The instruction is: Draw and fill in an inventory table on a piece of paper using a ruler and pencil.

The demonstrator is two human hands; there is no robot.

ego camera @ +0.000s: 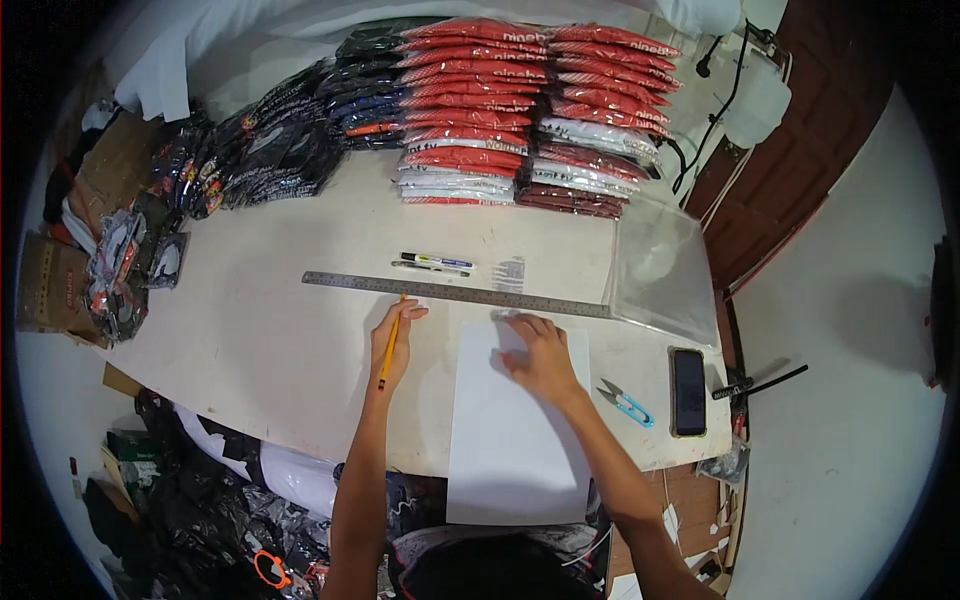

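Note:
My left hand (394, 341) holds a yellow pencil (389, 352), its tip towards the ruler and its dark end near my wrist. My right hand (541, 356) lies over the upper part of a large white paper sheet (517, 465), fingers bent and apart, gripping nothing that I can see. The sheet hangs past the near table edge towards my body. Beyond both hands a long steel ruler (450, 292) lies slightly slanted across the table. A marker (437, 260) and a pen (430, 268) lie side by side just behind it. Blue thread snips (628, 403) rest right of the sheet.
A smartphone (688, 391) lies near the right table edge (660, 459). Clear plastic bags (664, 270) overlap the ruler's right end. Bagged red and white garments (472, 97) are stacked at the back, with dark bagged garments (277, 150) to their left. A cardboard box (52, 289) stands far left.

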